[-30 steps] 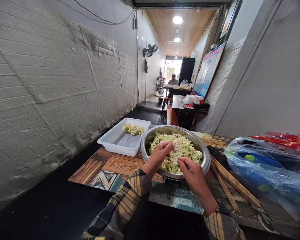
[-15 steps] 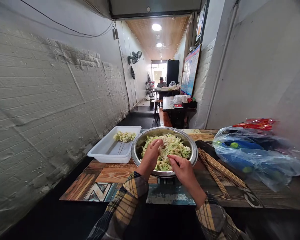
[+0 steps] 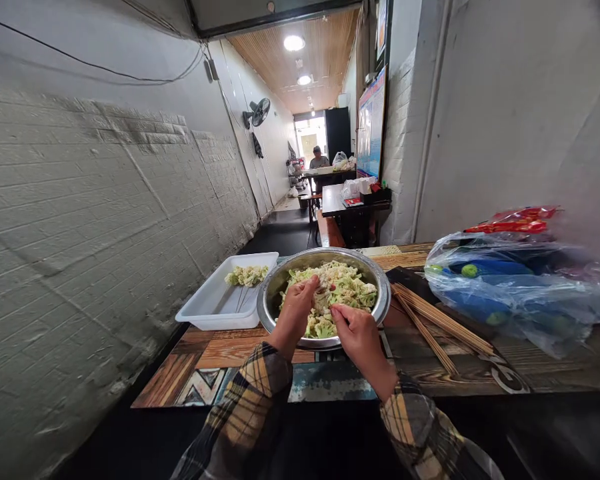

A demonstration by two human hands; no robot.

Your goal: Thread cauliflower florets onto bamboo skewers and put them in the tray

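A steel bowl point(image 3: 381, 301) full of cut cauliflower point(image 3: 353, 283) stands before me. Over its near left part, my left hand point(image 3: 296, 308) is closed, thumb up, around what looks like a cauliflower floret, mostly hidden by the fingers. My right hand point(image 3: 359, 333) is at the bowl's near right rim, thumb and forefinger pinched together on what appears to be a thin bamboo skewer, hardly visible. Left of the bowl, a white plastic tray point(image 3: 207, 308) holds cauliflower pieces point(image 3: 247, 275) on thin sticks. A bundle of bamboo skewers point(image 3: 445, 320) lies to the right.
Clear plastic bags point(image 3: 520, 293) with blue and green contents and a red packet point(image 3: 517, 220) lie on the right of the patterned table point(image 3: 230, 350). A brick wall point(image 3: 80, 233) runs along the left. Farther back, a person point(image 3: 319, 159) sits behind another table.
My view has shifted and tilted slightly. My hands stay over the bowl in nearly the same poses, the left still closed and the right still pinched. Tray and skewer bundle look unchanged.
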